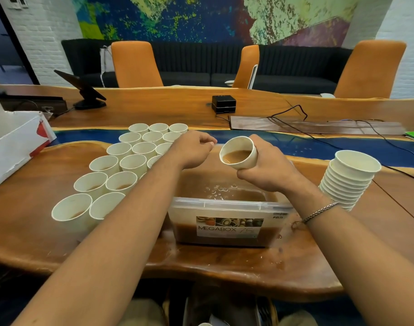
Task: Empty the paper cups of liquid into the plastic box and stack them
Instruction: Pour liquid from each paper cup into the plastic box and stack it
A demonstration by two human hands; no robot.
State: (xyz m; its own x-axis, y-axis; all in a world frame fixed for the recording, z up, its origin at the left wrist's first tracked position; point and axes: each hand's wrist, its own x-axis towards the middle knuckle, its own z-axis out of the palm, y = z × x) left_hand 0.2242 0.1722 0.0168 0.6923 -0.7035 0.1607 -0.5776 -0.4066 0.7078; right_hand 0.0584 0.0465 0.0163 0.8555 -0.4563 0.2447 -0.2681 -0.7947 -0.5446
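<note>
Above the wooden table (60, 243), right-hand fingers (244, 171) wrap the tilted cup (240, 154).

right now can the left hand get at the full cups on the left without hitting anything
Probably yes. The left hand holds nothing and hovers right beside the full cups, with only open air between them. The right hand holds a tilted cup over the plastic box.

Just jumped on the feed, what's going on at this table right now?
A person is emptying paper cups of brown liquid into a plastic box. The right hand holds a tilted cup, still holding liquid, above the box. The left hand hovers loosely closed and empty beside it. A group of filled cups waits on the left; a stack of emptied cups stands on the right. The box already holds brown liquid.
</note>
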